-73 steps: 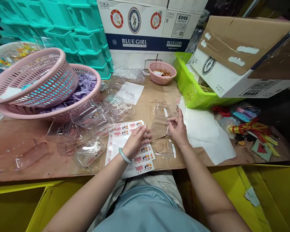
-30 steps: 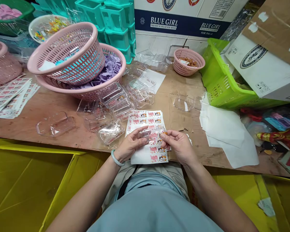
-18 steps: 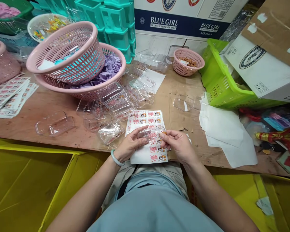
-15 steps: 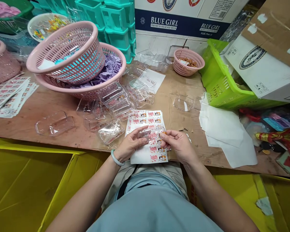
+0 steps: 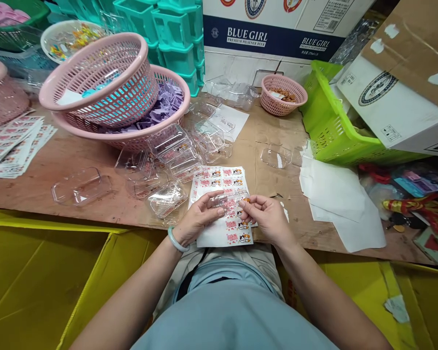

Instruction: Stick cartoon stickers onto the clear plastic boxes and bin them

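Observation:
My left hand (image 5: 197, 221) and my right hand (image 5: 268, 221) hold a small clear plastic box (image 5: 230, 201) between them, just above a sheet of cat stickers (image 5: 222, 204) at the table's near edge. The left fingers curl round the box's left end. Thumb and forefinger of the right hand pinch at its right end, where a small sticker shows. A pale bangle sits on my left wrist. Several more clear boxes (image 5: 168, 160) lie scattered to the left of the sheet.
Stacked pink baskets (image 5: 105, 87) with purple pieces stand at the back left, a small pink basket (image 5: 283, 95) behind, a green basket (image 5: 336, 131) and cartons at the right. White papers (image 5: 336, 194) lie right of my hands. More sticker sheets (image 5: 10, 143) lie far left. Yellow bins sit below the table.
Since 2.4 s ago my hands picked a clear box off the table and brought it near, over the sticker sheet. Over the last second they have barely moved.

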Demonstrator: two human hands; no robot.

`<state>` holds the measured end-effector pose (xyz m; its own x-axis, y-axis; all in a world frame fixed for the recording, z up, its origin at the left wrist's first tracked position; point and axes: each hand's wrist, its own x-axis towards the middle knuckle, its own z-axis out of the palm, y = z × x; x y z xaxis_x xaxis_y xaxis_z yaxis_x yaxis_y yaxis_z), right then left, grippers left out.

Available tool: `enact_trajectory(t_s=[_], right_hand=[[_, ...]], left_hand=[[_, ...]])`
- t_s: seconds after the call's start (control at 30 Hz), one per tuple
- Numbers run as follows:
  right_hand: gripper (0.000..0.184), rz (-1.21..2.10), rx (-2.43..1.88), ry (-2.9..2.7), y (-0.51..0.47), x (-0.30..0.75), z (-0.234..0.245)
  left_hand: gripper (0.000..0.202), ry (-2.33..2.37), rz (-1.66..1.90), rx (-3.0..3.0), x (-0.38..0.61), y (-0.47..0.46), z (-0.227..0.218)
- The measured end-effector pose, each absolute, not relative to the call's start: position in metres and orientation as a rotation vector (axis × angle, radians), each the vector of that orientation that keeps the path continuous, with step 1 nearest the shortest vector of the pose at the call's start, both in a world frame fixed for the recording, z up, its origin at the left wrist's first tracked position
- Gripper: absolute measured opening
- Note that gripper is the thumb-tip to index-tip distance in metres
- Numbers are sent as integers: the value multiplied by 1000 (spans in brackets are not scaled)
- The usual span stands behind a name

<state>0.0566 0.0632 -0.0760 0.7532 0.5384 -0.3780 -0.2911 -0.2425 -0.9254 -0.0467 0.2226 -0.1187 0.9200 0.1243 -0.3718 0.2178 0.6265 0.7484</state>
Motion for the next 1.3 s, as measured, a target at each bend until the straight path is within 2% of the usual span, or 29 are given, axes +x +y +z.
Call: enact_trajectory(t_s=[0.2,0.3,0.5,0.63,0.9,1.07,1.3], right_hand=[[43,751,-1683,-239,64,58,-80],[38,697,-1771,-337,63,56,-82],[20,-14,-2211,-890,59,48,-82],[20,-224,-2262,-1045,59,48,-88],[15,-414,-2245,-1197,59,51,-96],[7,-463,-2164,-1262,53,42,-83],[9,-474,-2179,-1239,50,45,-84]], left_hand=[[51,443,-30,954,-46,217,-114],[47,504,17,992,-42,212,-116],[50,557,69,1070,-37,207,-122],[49,553,82,1067,-38,208,-126],[40,549,68,1057,-38,210,-126],[44,509,68,1150,-41,209,-125],[48,517,69,1205,-41,208,-122]])
